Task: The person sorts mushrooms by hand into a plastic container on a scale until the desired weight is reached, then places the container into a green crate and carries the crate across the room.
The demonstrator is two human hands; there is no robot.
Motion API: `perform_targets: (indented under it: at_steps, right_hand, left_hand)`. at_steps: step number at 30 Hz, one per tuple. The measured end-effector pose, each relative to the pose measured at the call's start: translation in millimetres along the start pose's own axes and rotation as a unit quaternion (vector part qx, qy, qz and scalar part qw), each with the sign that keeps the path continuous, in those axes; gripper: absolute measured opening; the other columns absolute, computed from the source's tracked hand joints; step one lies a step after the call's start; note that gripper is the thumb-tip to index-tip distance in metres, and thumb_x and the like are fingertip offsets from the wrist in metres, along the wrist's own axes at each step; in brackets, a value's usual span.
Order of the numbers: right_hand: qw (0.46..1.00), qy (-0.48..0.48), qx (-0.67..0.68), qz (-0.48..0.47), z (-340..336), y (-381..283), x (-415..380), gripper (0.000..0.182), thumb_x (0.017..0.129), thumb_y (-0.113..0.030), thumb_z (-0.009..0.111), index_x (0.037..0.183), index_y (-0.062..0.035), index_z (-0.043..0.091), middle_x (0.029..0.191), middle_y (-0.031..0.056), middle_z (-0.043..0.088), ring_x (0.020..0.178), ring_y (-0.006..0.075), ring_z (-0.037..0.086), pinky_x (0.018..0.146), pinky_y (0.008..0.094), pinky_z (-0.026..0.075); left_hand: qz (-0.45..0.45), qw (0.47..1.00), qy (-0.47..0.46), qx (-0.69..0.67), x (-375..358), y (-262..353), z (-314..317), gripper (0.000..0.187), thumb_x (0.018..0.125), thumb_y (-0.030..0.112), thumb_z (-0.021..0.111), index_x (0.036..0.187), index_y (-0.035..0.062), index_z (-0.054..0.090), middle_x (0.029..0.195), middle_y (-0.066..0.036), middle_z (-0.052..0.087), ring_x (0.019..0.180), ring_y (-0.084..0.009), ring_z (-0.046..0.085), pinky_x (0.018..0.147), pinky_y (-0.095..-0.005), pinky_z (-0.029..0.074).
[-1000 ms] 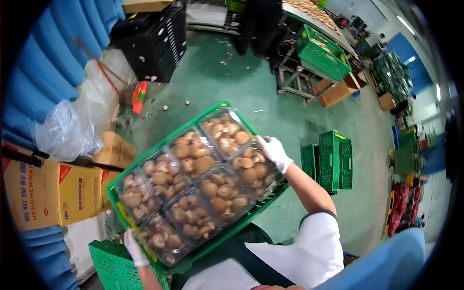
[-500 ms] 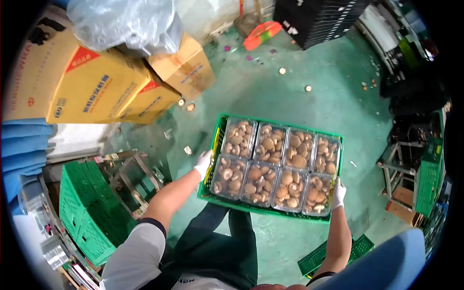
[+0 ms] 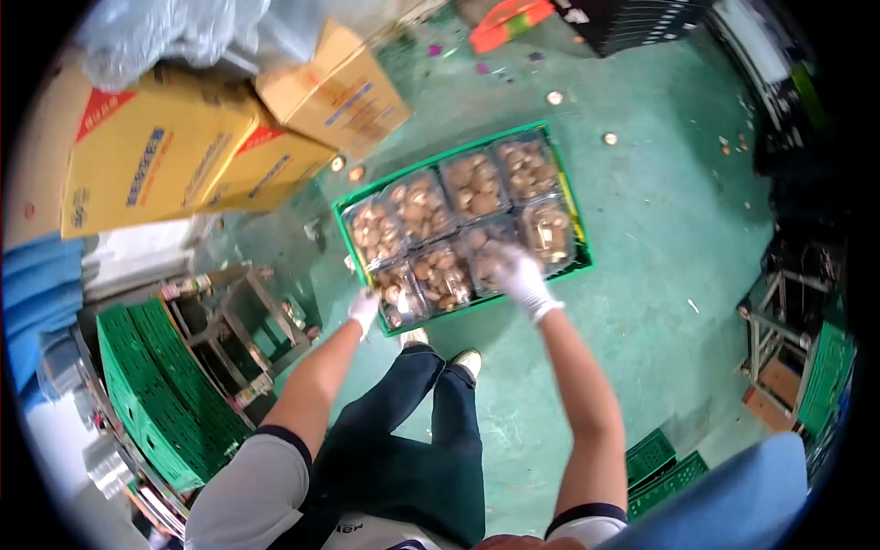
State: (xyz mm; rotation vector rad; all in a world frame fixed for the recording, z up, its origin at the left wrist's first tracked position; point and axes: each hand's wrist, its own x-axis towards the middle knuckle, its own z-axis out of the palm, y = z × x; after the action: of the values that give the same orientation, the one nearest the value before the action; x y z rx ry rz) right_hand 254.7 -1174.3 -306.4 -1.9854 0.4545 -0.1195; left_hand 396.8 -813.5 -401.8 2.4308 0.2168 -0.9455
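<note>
A green crate [image 3: 456, 320] lies tilted in view just beyond my shoes, with two rows of clear plastic tubs in it. Brown shiitake mushrooms [image 3: 475, 183] fill the tubs. My left hand [image 3: 364, 309], in a white glove, has its fingers closed at the crate's near left corner. Over the near row of tubs is my right hand [image 3: 521, 280], also gloved and blurred by motion. It overlaps a mushroom tub [image 3: 486, 240] in this view, its fingers smeared.
Cardboard boxes [image 3: 151, 151] are stacked at the left, with clear plastic sheeting [image 3: 165, 37] on top. Green crates [image 3: 160, 394] stand on the left rack; others [image 3: 665, 467] are at lower right. Mushroom pieces [image 3: 610, 138] lie on the green floor.
The crate has turned, shifted away from me and looks smaller and lower. My right hand has left its right side and moved over the tubs. My left hand has slid to the near corner.
</note>
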Motion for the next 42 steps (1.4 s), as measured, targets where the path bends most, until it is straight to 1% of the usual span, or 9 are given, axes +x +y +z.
perform_targets:
  at_steps: [8, 13, 18, 22, 25, 28, 32, 36, 42]
  right_hand:
    - [0.942, -0.045, 0.117, 0.312, 72.2, -62.8, -270.3, 0.04, 0.094, -0.037, 0.053, 0.119, -0.0099, 0.067, 0.117, 0.0223, 0.066, 0.115, 0.0394, 0.06, 0.099, 0.0414, 0.047]
    - [0.753, 0.138, 0.116, 0.633, 85.2, -43.3, -474.8, 0.038, 0.093, -0.041, 0.053, 0.113, -0.0147, 0.071, 0.106, 0.0199, 0.069, 0.097, 0.0408, 0.066, 0.088, 0.0453, 0.052]
    - [0.494, 0.538, 0.199, 0.653, 150.3, -83.3, -597.0, 0.033, 0.09, -0.026, 0.054, 0.108, -0.0042, 0.071, 0.093, 0.016, 0.073, 0.084, 0.0305, 0.069, 0.079, 0.0367, 0.053]
    - [0.368, 0.581, 0.254, 0.68, 295.1, -130.3, -598.4, 0.026, 0.087, -0.026, 0.058, 0.081, -0.0033, 0.07, 0.08, 0.0181, 0.069, 0.075, 0.0327, 0.067, 0.07, 0.0409, 0.052]
    - [0.67, 0.191, 0.118, 0.708, 381.4, -156.2, -563.2, 0.019, 0.082, -0.026, 0.063, 0.084, -0.0099, 0.073, 0.089, 0.0125, 0.072, 0.082, 0.0284, 0.07, 0.071, 0.0421, 0.056]
    - [0.613, 0.255, 0.39, 0.638, 407.7, -176.2, -493.9, 0.029, 0.085, -0.03, 0.059, 0.098, -0.0087, 0.073, 0.101, 0.0181, 0.071, 0.084, 0.03, 0.071, 0.072, 0.0409, 0.055]
    - [0.7, 0.349, 0.188, 0.595, 341.9, -197.1, -485.9, 0.035, 0.085, -0.033, 0.056, 0.084, -0.003, 0.073, 0.089, 0.0221, 0.07, 0.085, 0.0377, 0.07, 0.074, 0.0461, 0.055]
    - [0.195, 0.755, 0.521, 0.347, 295.4, -191.5, -515.4, 0.028, 0.099, -0.021, 0.053, 0.108, 0.0005, 0.067, 0.091, 0.0095, 0.069, 0.081, 0.0159, 0.063, 0.077, 0.0296, 0.052]
    - [0.008, 0.852, 0.416, 0.319, 298.4, -225.4, -527.2, 0.029, 0.099, -0.02, 0.053, 0.113, 0.0018, 0.065, 0.097, 0.0121, 0.07, 0.086, 0.0201, 0.067, 0.079, 0.0331, 0.054]
  left_hand:
    - [0.154, 0.943, -0.273, 0.113, -162.0, 18.7, 52.2, 0.023, 0.095, 0.02, 0.059, 0.107, 0.0028, 0.069, 0.095, -0.005, 0.069, 0.086, -0.0151, 0.063, 0.079, -0.0301, 0.05]
    - [0.143, 0.882, -0.43, 0.128, -209.8, 61.9, 78.1, 0.02, 0.096, 0.016, 0.059, 0.109, 0.004, 0.068, 0.094, -0.005, 0.069, 0.083, -0.0128, 0.064, 0.077, -0.0246, 0.051]
    - [0.188, 0.83, -0.449, 0.273, -217.1, 133.0, 83.9, 0.026, 0.095, 0.02, 0.062, 0.112, 0.002, 0.066, 0.098, -0.006, 0.068, 0.086, -0.0132, 0.064, 0.078, -0.0288, 0.052]
    - [0.251, 0.79, -0.395, 0.396, -251.4, 189.8, 58.9, 0.026, 0.093, 0.018, 0.061, 0.111, 0.0008, 0.066, 0.091, -0.006, 0.068, 0.075, -0.016, 0.061, 0.071, -0.0296, 0.05]
    - [0.35, 0.721, -0.377, 0.464, -256.5, 214.9, 60.3, 0.031, 0.092, 0.023, 0.062, 0.111, -0.0007, 0.067, 0.091, -0.009, 0.07, 0.079, -0.0173, 0.063, 0.074, -0.0318, 0.051]
    - [0.397, 0.679, -0.357, 0.504, -281.0, 232.7, 74.8, 0.029, 0.091, 0.021, 0.062, 0.109, -0.0011, 0.068, 0.091, -0.01, 0.07, 0.082, -0.0188, 0.064, 0.076, -0.0325, 0.051]
    - [0.329, 0.698, -0.421, 0.477, -283.7, 228.4, 144.6, 0.017, 0.093, 0.016, 0.058, 0.105, 0.005, 0.062, 0.081, -0.011, 0.066, 0.07, -0.0234, 0.063, 0.06, -0.0383, 0.053]
    - [0.249, 0.561, -0.527, 0.587, -389.9, 206.1, 211.1, 0.015, 0.093, 0.012, 0.058, 0.101, 0.0001, 0.061, 0.077, -0.008, 0.062, 0.066, -0.0153, 0.059, 0.059, -0.0312, 0.049]
    - [0.39, 0.343, -0.598, 0.61, -559.3, 121.0, 334.2, 0.023, 0.095, 0.021, 0.058, 0.111, 0.0044, 0.062, 0.088, -0.007, 0.067, 0.072, -0.0152, 0.062, 0.063, -0.0295, 0.049]
